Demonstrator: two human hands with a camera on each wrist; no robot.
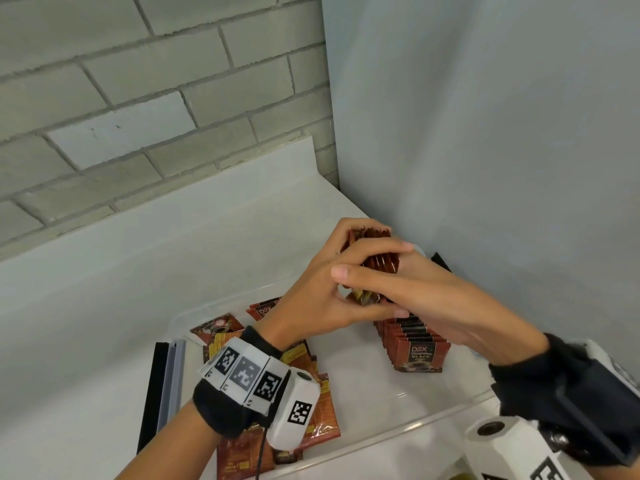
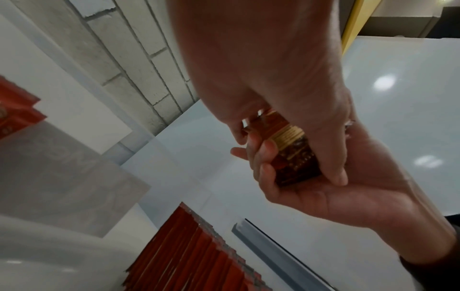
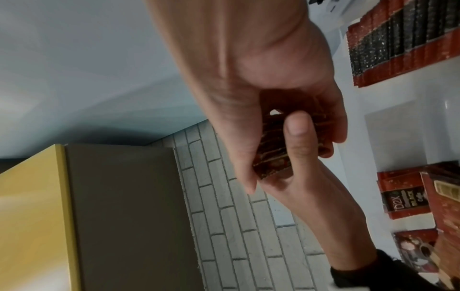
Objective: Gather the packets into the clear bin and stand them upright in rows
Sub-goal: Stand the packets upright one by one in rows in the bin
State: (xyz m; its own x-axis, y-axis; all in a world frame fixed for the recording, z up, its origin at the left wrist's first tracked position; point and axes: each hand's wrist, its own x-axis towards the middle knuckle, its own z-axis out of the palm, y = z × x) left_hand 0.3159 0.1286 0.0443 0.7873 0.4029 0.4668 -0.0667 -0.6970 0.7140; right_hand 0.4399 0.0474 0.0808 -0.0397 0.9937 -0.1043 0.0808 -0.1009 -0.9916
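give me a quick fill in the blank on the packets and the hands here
1. Both hands grip one ____ of packets above the clear bin.
2. The row on the bin's right side stands ____.
3. The packets under the left hand's wrist lie ____ in a loose pile.

Missing: stack; upright; flat

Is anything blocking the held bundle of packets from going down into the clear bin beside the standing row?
Nothing visible does. Both the left hand and right hand hold the bundle above the clear bin, and bare floor lies left of the upright row.
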